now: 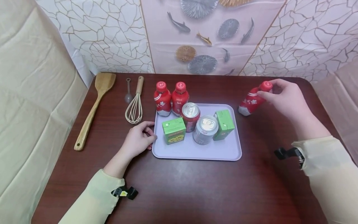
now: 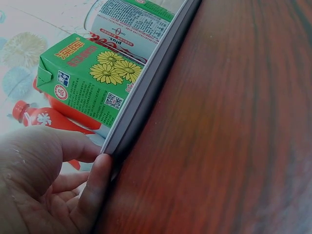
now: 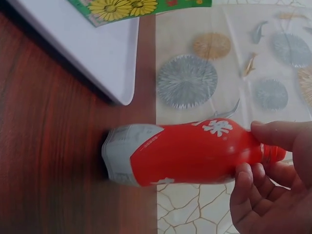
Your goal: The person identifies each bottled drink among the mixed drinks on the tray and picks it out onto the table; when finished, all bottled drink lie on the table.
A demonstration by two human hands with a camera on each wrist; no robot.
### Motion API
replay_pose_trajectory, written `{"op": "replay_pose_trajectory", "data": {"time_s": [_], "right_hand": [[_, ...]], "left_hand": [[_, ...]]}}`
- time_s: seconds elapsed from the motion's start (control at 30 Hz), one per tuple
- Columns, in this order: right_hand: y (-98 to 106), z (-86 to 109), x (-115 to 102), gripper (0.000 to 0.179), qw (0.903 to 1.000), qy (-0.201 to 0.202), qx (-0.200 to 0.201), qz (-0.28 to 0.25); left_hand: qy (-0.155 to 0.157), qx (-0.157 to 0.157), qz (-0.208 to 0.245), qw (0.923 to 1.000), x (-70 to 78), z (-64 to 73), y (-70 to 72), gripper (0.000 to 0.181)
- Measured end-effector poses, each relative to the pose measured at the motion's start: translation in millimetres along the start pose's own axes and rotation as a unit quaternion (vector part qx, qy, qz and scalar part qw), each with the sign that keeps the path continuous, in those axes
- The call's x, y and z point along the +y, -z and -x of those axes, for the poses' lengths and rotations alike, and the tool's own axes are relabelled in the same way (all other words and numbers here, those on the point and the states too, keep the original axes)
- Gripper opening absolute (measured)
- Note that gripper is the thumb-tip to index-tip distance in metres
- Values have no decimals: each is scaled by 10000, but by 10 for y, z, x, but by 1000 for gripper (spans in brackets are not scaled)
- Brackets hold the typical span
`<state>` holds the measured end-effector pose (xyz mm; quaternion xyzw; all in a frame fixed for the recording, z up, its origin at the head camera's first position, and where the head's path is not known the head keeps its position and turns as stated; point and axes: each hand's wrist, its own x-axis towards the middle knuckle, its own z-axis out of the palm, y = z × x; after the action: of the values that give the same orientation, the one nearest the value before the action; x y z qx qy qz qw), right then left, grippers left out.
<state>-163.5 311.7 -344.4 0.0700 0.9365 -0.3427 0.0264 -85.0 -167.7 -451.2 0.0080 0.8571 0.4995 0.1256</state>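
My right hand (image 1: 288, 96) grips a red bottle (image 3: 195, 151) round its neck, just under the cap. The bottle leans to one side, right of the pale lilac tray (image 1: 193, 153); whether its base touches the table I cannot tell. My left hand (image 1: 138, 138) pinches the tray's left rim between thumb and fingers (image 2: 95, 180). On the tray stand two more red bottles (image 1: 163, 101) at the back left corner, a red can (image 1: 190, 116), a silver-white can (image 1: 205, 130), a green drink carton (image 1: 174, 130) with yellow flowers, and another green carton (image 1: 223, 124).
Left of the tray, a whisk (image 1: 135, 107), a small grey spoon (image 1: 128, 90) and a wooden spatula (image 1: 93, 112) lie on the dark brown table (image 1: 195, 193). A patterned cloth (image 1: 207, 37) hangs behind the table's back edge.
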Motion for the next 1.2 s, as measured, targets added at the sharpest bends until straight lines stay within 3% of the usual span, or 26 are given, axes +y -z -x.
{"op": "replay_pose_trajectory", "data": {"time_s": [0.3, 0.5, 0.63, 0.73, 0.9, 1.07, 1.2], "right_hand": [[-38, 7, 40, 57, 9998, 187, 26, 10], [-81, 19, -4, 67, 9985, 306, 419, 158], [-77, 79, -64, 73, 9967, 181, 791, -62], [-75, 140, -139, 70, 9942, 167, 1033, -249], [-146, 227, -297, 46, 9884, 647, 1304, -442], [-265, 273, -469, 31, 9880, 1003, 1057, -506], [-359, 265, -619, 27, 9871, 1102, 784, -859]], "left_hand": [[-5, 6, 12, 10000, 10, 17, 0, 48], [3, 29, -41, 10000, -5, 2, 11, 48], [-3, -4, -91, 10000, 2, -13, 16, 48], [-8, -35, -80, 10000, -2, -11, 15, 48], [3, -46, -39, 10000, -5, -6, 14, 48], [4, -33, -19, 10000, -2, -7, 12, 48], [-17, -18, -1, 10000, 2, -11, 8, 48]]}}
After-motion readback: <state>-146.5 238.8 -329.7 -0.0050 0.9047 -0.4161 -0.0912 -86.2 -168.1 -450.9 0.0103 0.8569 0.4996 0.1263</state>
